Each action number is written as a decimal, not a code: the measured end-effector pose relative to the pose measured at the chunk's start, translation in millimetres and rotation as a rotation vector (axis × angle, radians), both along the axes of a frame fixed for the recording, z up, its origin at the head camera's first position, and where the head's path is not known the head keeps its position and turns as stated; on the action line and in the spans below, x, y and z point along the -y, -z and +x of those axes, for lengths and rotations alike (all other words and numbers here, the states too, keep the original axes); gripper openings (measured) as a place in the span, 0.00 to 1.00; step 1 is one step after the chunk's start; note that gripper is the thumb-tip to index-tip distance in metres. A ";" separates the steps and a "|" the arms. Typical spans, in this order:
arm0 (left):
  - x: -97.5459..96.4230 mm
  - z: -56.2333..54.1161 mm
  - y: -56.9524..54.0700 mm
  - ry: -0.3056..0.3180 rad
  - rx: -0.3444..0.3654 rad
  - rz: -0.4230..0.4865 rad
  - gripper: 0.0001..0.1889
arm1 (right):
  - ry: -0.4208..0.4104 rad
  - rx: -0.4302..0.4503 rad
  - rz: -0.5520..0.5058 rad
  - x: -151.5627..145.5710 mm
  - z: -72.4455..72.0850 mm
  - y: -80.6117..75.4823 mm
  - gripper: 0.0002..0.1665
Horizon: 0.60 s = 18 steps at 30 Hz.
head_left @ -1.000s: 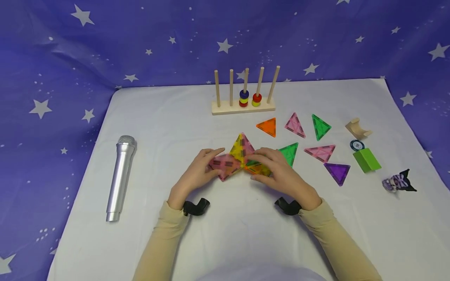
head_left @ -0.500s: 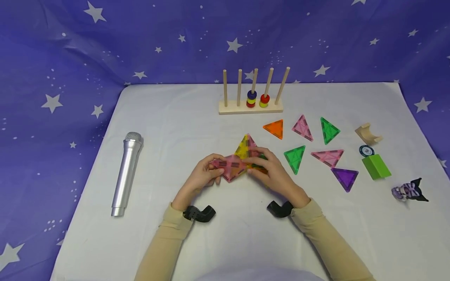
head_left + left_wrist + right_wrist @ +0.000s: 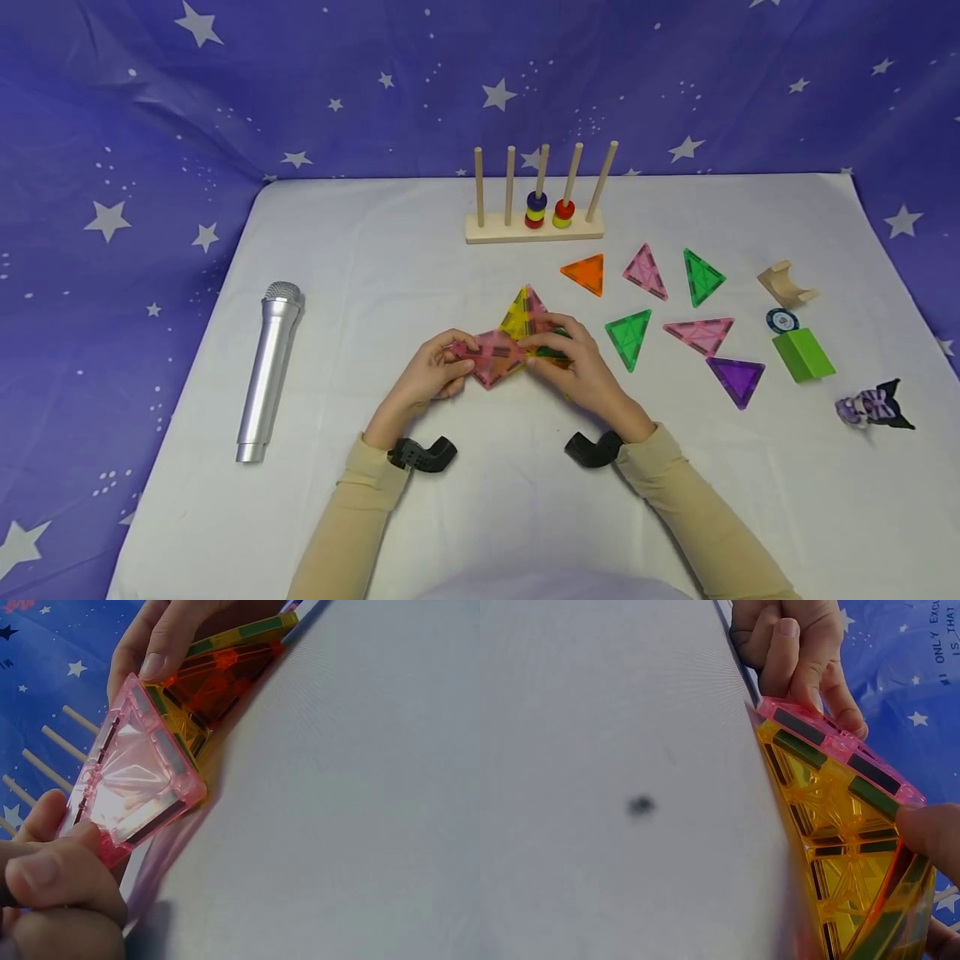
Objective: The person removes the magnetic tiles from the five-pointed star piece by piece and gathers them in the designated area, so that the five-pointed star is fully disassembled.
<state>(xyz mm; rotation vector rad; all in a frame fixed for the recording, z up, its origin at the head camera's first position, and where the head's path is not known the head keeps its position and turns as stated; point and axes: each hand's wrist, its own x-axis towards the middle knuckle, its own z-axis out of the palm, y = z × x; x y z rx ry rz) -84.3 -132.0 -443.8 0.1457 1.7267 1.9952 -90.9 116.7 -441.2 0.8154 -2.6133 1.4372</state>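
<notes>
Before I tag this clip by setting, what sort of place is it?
Probably a staged play area: a starry purple backdrop hangs behind a white-covered table bearing colourful triangular tiles and a peg stacker.

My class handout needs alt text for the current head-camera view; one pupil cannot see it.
A person's left hand pinches a pink tile at the left end of a see-through tile cluster gripped by the right hand, at a white table. Loose triangular tiles lie to the right, a silver microphone left, a wooden peg stand behind.
</notes>
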 end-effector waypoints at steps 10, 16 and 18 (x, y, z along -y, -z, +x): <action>5.0 -1.5 0.4 0.076 -0.014 0.024 0.10 | -0.013 -0.006 0.015 -1.5 0.0 -0.5 0.10; 10.6 -1.8 -3.2 0.040 0.018 0.075 0.08 | -0.016 0.009 0.020 -1.0 0.6 -1.8 0.09; 14.3 -4.4 -7.5 0.008 0.035 0.094 0.08 | -0.016 0.017 0.022 -0.9 1.1 -2.4 0.09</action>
